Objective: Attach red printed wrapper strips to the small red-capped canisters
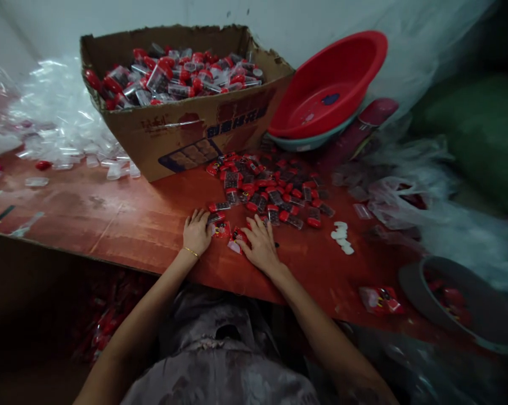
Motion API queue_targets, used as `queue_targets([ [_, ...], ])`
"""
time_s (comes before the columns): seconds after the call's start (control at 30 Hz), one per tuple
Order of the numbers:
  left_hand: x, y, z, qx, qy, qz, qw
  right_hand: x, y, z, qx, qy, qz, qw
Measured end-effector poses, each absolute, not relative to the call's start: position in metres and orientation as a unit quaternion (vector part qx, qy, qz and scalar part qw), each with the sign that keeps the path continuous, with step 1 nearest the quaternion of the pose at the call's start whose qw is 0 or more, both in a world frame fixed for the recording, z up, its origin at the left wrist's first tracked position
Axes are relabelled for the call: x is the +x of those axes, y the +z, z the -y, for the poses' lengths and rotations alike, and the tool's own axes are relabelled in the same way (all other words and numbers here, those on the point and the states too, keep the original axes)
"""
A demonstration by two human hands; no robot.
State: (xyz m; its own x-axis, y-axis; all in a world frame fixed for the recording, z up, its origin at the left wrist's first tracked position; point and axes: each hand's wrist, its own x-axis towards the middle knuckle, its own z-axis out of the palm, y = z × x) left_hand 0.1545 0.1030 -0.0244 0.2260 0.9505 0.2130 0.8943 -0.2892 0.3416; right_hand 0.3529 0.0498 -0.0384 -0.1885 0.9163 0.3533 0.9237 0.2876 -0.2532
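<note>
Both forearms are reaching forward from the lower edge of the view, converging over a red table. The left hand is lying palm-down, fingers loosely spread, its fingertips touching a small red packet. The right hand is resting flat and open just beside it, pressing on another red packet; neither hand is gripping anything. Just beyond the fingers, a heap of red-capped clear containers is lying in front of a cardboard box filled with more, a red basin leaning nearby.
</note>
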Motion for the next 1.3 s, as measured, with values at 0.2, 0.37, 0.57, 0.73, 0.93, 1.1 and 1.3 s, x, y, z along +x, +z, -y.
queue_targets([
  [0.2,0.154,-0.020,-0.088,0.752,0.195,-0.629,0.025,0.349,-0.032,-0.051,-0.632,0.049,0.750,0.190],
  [0.37,0.156,-0.018,-0.075,0.765,0.157,-0.624,0.033,0.347,-0.021,-0.055,-0.634,0.076,0.754,0.155],
  [0.57,0.155,-0.013,-0.076,0.808,0.125,-0.570,0.087,0.353,-0.015,-0.058,-0.599,0.119,0.783,0.122],
  [0.73,0.145,-0.021,-0.069,0.821,0.175,-0.536,0.088,0.351,-0.005,-0.037,-0.650,0.046,0.746,0.138],
  [0.93,0.146,-0.008,-0.055,0.799,0.144,-0.583,0.032,0.325,0.001,-0.018,-0.795,0.038,0.601,0.068],
  [1.1,0.148,0.004,-0.052,0.778,0.011,-0.613,0.139,0.308,0.000,-0.030,-0.789,0.104,0.604,0.046],
  [1.3,0.147,0.007,-0.050,0.738,0.003,-0.621,0.263,0.313,-0.006,-0.033,-0.774,0.139,0.608,0.111],
])
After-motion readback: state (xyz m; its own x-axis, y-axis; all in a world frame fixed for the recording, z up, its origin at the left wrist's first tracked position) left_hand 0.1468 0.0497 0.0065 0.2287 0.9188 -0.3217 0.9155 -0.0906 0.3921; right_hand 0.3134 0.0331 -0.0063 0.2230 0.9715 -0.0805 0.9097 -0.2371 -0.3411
